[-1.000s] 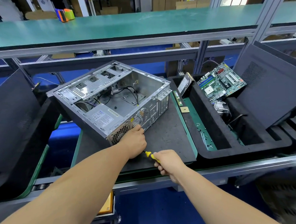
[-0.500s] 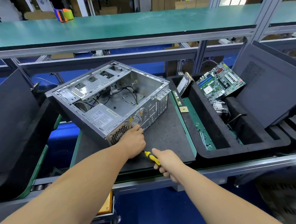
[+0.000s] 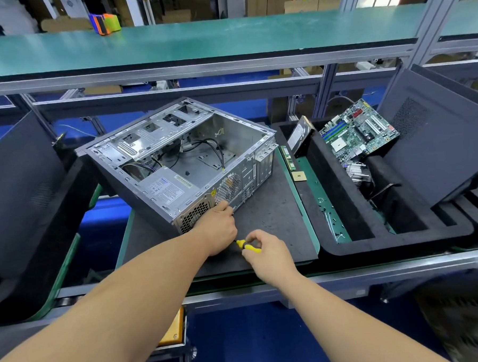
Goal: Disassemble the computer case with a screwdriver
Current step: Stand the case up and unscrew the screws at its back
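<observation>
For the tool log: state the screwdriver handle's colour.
Yellow with black; the screwdriver shows in the head view, held by the right hand.

Your left hand point(image 3: 217, 229) hides the screwdriver point(image 3: 248, 246) shaft and tip beyond your fingers; your right hand point(image 3: 266, 252) covers the handle's rear end.

Bare grey sheet metal on the computer case point(image 3: 176, 162), dull-sheened, punched with vent holes at the near end, with a paper-looking printed label on the power supply point(image 3: 165, 189) inside. Glossy yellow-and-black plastic on the screwdriver point(image 3: 248, 246) handle; matt black, faintly rough mat point(image 3: 273, 215) under the case. Soft matt black foam for the tray point(image 3: 396, 241), holding a green motherboard point(image 3: 360, 131) with shiny fittings.
</observation>
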